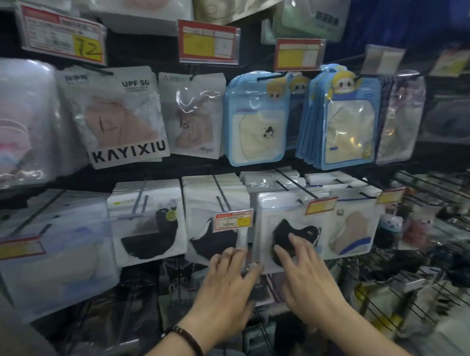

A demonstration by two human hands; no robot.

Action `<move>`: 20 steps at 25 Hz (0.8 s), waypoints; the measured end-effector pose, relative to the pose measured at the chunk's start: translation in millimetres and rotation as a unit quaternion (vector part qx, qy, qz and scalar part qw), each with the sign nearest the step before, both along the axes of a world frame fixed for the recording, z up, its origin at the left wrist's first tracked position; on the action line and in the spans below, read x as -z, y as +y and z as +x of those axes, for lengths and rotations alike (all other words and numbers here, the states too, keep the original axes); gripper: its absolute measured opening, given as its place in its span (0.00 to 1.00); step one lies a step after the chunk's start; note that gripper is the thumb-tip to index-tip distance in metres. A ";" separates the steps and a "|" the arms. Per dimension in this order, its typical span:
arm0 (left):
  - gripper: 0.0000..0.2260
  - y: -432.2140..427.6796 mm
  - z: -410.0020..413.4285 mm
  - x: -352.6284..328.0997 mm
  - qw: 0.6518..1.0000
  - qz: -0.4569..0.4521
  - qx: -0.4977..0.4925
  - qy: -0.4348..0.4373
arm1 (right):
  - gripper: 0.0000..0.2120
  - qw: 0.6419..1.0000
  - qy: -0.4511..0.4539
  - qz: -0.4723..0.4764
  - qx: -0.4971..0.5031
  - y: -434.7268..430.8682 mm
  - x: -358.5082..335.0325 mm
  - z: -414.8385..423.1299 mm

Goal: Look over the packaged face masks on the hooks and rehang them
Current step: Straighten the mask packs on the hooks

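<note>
Packaged face masks hang in rows on black wire hooks. On the lower row, a clear pack with a black mask (288, 225) hangs at centre right. My right hand (305, 271) lies flat on its front with fingers spread. My left hand (230, 281) reaches to the lower left edge of that pack, fingers touching the gap between it and the neighbouring black-mask pack (213, 230); whether it pinches the edge is unclear. A beige mask pack (352, 230) hangs to the right.
Upper row holds a KAYIXIU pink mask pack (116, 117), a pink mask pack (193, 115) and blue cartoon packs (257, 117) (342, 120). Red-yellow price tags (233, 220) (321, 204) stick out on hook ends. Bare wire hooks (428, 190) project at right.
</note>
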State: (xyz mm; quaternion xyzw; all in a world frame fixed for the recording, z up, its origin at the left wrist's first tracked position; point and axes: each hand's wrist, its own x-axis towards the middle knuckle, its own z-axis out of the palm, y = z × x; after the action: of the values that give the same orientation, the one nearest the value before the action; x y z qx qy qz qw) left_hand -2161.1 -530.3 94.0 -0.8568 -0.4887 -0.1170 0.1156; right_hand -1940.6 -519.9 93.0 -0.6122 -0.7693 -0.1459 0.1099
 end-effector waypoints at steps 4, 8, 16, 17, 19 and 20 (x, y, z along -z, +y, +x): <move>0.38 17.7 43.6 9.3 0.998 -0.015 -0.057 -0.005 | 0.46 1.000 -0.016 -0.013 0.017 23.2 12.5 59.9; 0.43 31.7 83.8 23.7 0.994 -0.009 -0.106 0.012 | 0.52 0.999 -0.014 -0.027 -0.030 45.4 26.8 104.8; 0.45 36.8 136.4 23.9 0.962 -0.066 -0.182 -0.192 | 0.49 0.990 0.091 -0.044 -0.096 70.3 36.0 132.1; 0.45 36.9 140.0 23.8 0.953 -0.075 -0.176 -0.234 | 0.47 0.988 0.110 -0.056 -0.097 70.8 35.7 131.7; 0.44 37.7 143.9 25.8 0.941 -0.092 -0.159 -0.285 | 0.46 0.978 0.151 -0.074 -0.121 71.5 34.9 132.0; 0.42 37.6 144.4 27.8 0.936 -0.099 -0.153 -0.301 | 0.45 0.973 0.168 -0.076 -0.136 70.9 34.3 131.6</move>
State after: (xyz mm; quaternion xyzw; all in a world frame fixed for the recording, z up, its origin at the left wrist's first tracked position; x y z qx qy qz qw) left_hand -2016.7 -492.7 66.2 -0.7037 -0.6346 -0.3015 -0.1055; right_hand -1809.0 -448.9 58.8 -0.5241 -0.8249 0.0341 0.2091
